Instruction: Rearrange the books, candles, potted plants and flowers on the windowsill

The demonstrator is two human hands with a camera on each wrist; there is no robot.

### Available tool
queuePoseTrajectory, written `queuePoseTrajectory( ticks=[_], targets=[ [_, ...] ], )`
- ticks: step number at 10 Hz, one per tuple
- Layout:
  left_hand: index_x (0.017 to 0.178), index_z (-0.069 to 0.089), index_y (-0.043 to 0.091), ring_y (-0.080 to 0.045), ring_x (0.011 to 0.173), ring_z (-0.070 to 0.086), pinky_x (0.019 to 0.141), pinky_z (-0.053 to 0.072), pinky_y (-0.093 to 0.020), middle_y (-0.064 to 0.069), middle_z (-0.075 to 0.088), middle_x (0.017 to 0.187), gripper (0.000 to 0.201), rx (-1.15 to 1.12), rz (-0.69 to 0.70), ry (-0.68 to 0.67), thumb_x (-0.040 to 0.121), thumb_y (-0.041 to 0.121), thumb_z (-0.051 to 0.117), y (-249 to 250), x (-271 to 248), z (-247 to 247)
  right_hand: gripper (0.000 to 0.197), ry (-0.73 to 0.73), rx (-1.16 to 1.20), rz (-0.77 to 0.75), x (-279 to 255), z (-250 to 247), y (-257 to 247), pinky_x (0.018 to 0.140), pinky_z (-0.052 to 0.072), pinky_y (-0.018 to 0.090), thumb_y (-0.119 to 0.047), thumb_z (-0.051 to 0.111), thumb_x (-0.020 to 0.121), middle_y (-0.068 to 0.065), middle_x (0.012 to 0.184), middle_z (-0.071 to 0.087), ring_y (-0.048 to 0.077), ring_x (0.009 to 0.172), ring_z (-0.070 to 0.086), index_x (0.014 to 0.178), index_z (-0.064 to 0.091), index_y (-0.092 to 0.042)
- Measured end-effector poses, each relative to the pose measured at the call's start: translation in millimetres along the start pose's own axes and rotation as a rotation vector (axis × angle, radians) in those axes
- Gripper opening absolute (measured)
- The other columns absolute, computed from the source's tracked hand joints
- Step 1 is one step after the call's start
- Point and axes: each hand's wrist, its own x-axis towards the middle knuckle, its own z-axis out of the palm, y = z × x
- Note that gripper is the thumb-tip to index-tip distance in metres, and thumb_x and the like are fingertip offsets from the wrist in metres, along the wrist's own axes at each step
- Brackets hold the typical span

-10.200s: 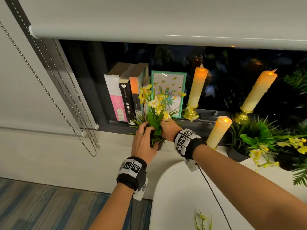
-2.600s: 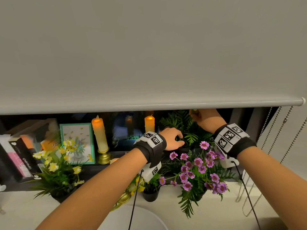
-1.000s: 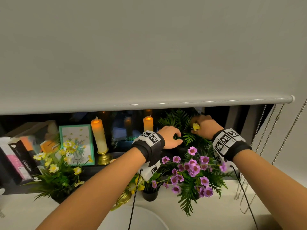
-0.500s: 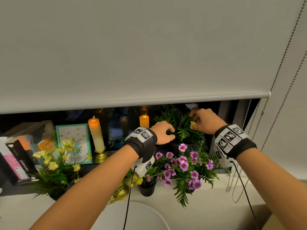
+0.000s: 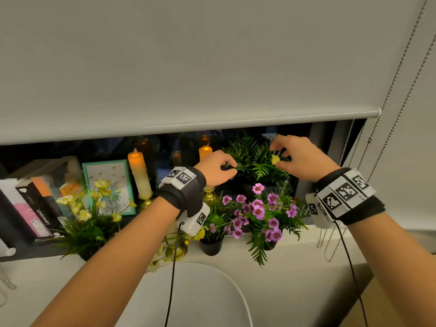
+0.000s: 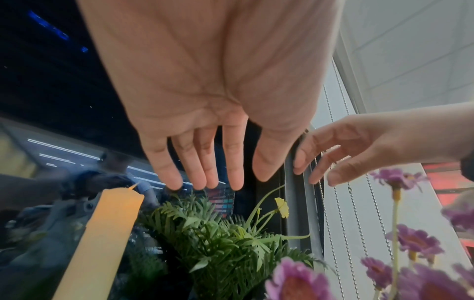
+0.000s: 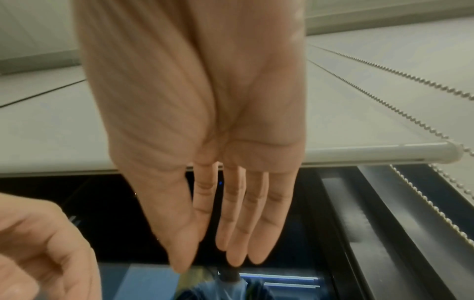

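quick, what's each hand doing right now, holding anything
Left hand: open, fingers relaxed above the fern, holding nothing.
Right hand: open, fingers loose beside the yellow flower, not gripping it.

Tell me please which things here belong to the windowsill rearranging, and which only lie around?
Job: fern pot with yellow flower, under left hand and right hand; purple flowers; candles; books; yellow flower pot.
Around: roller blind, bead chain, picture card, white table.
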Motion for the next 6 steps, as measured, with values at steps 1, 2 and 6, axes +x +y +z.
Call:
queuePoseTrajectory(
  ticks=[1,2,6],
  targets=[
    [0.118,0.062,0.017,-0.019,0.122,0.049,0.093,0.038,-0.026,-0.004,0.052,0.129,0.028,-0.017,0.018,0.053,0.093,0.028,0.055,-0.5,-12.0,-5.2,0.042,-0.087,-0.012,-0.063,-18.8,-6.1,-5.6,0.088,0.051,0.038,-0.006,0.064,0.081,0.001,0.120,0.055,0.019,0.106,0.056,0.115,0.055,-0.030],
    [0.113,0.064,0.019,-0.015,0.116,0.052,0.087,0.039,-0.024,-0.001,0.055,0.121,0.024,-0.057,0.072,0.136,0.092,0.028,0.057,-0.4,-25.7,-10.6,0.055,-0.313,-0.050,-0.143,-40.2,-2.1,-16.2,0.095,0.045,0.031,-0.011,0.069,0.080,-0.006,0.124,0.047,0.013,0.113,0.048,0.122,0.049,-0.039],
    [0.109,0.066,0.016,-0.013,0.109,0.055,0.092,0.044,-0.030,0.002,0.057,0.111,0.021,-0.086,0.094,0.169,0.091,0.025,0.058,-0.1,-59.6,2.4,0.055,-0.251,0.095,-0.121,-58.9,40.9,-25.4,0.085,0.042,0.017,-0.024,0.076,0.077,-0.003,0.123,0.049,0.010,0.102,0.051,0.127,0.052,-0.028]
  ],
)
